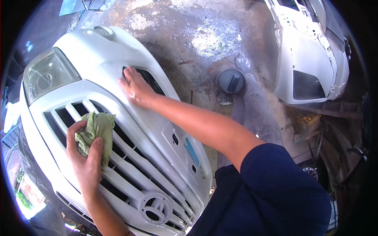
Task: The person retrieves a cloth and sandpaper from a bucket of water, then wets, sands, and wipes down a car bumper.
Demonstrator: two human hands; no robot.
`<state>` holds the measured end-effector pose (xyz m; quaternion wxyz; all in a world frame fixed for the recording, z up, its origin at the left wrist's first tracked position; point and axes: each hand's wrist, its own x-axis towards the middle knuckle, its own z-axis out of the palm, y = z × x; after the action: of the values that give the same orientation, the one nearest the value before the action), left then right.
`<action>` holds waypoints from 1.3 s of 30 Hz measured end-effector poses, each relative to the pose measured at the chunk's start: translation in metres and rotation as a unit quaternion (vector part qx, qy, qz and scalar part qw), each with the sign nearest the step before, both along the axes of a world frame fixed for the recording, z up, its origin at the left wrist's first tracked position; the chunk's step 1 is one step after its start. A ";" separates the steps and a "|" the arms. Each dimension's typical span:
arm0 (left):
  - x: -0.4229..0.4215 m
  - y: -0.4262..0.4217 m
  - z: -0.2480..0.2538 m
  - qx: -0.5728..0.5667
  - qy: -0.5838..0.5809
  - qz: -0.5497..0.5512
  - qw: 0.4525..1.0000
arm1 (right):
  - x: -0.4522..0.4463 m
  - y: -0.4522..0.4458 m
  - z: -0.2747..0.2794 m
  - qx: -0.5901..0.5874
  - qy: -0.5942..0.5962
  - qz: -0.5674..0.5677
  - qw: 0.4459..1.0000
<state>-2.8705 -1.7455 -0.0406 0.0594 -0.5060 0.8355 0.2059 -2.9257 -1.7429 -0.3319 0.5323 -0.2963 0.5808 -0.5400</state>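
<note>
Glossy white curved car front (94, 65) stands left of the person, its slatted grille (126, 166) fitted. Left hand (86, 159) grasps a crumpled light-green cloth (101, 131) over it. Right hand (138, 89) presses the bodywork; grip indeterminable.

I had a crumpled, pale green cloth (95, 128) bunched in my left hand (84, 159), in front of a white slatted car grille (130, 171) with a round emblem (160, 204). Around it curved the glossy white bumper (118, 51), under my right hand (136, 87) beside a dark opening (152, 82).
</note>
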 end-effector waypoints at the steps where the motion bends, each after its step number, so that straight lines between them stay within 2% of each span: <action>1: 0.001 0.000 0.000 -0.004 -0.001 0.001 1.000 | 0.009 0.024 0.008 -0.031 0.010 -0.010 0.999; 2: 0.001 -0.001 -0.001 0.003 0.006 0.009 1.000 | 0.014 0.040 0.013 -0.065 0.022 -0.019 0.997; 5: 0.000 0.001 -0.003 0.017 0.014 0.025 0.999 | 0.026 0.055 0.002 -0.053 0.036 -0.030 0.997; 6: -0.001 0.002 -0.003 0.018 0.010 0.023 1.000 | 0.023 0.035 0.001 -0.024 0.023 -0.048 0.998; 9: -0.003 0.000 -0.002 0.012 0.011 0.030 0.999 | -0.007 -0.033 0.008 -0.066 0.072 -0.004 0.995; 10: -0.003 -0.001 -0.002 0.012 0.008 0.036 0.999 | -0.001 -0.037 0.016 -0.081 0.136 -0.030 0.987; 13: -0.002 -0.004 -0.003 0.013 -0.004 0.044 0.999 | 0.003 -0.011 0.010 -0.152 0.112 -0.048 0.981; 14: -0.003 -0.005 -0.002 0.015 -0.003 0.047 0.999 | 0.006 -0.004 0.007 -0.107 0.113 -0.067 0.986; 17: -0.002 -0.006 -0.002 0.008 -0.015 0.053 0.998 | 0.001 -0.018 0.004 -0.142 0.064 -0.104 0.982; 18: -0.001 -0.006 -0.002 0.003 -0.019 0.052 0.998 | -0.004 -0.030 0.006 -0.196 0.086 -0.109 0.971; 21: 0.003 -0.009 -0.003 0.007 -0.022 0.039 0.999 | -0.024 -0.051 0.014 -0.276 0.133 -0.040 0.951; 22: 0.004 -0.008 -0.003 0.007 -0.019 0.041 0.999 | -0.026 -0.044 -0.001 -0.289 0.131 -0.024 0.948; 25: 0.001 -0.010 -0.001 0.018 -0.028 0.030 0.999 | -0.031 -0.015 -0.036 -0.098 0.011 -0.002 0.995; 28: 0.001 -0.012 -0.002 0.021 -0.023 0.027 0.999 | -0.047 -0.007 -0.035 -0.037 -0.135 -0.032 0.990; 31: 0.004 -0.014 -0.001 0.021 -0.027 0.012 0.999 | -0.053 -0.028 -0.015 -0.130 -0.073 -0.098 0.984; 32: 0.003 -0.014 -0.001 0.021 -0.031 0.012 0.999 | -0.051 -0.044 -0.016 -0.156 0.002 -0.072 0.985; 35: 0.001 -0.012 0.000 0.022 -0.047 0.011 0.999 | -0.039 -0.101 -0.002 -0.193 0.094 0.002 0.977; 37: 0.001 -0.013 0.001 0.026 -0.043 0.012 0.999 | -0.046 -0.120 -0.003 -0.192 0.086 0.020 0.977; 38: 0.003 -0.017 0.001 0.019 -0.061 -0.036 0.997 | -0.048 -0.126 -0.004 -0.189 0.078 0.029 0.978; 39: 0.004 -0.017 0.003 0.035 -0.069 -0.008 0.997 | -0.047 -0.139 -0.037 -0.126 0.043 0.047 0.990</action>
<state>-2.8667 -1.7627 -0.0373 0.1364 -0.5098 0.8258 0.1990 -2.9727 -1.8820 -0.3694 0.4901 -0.4108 0.5158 -0.5700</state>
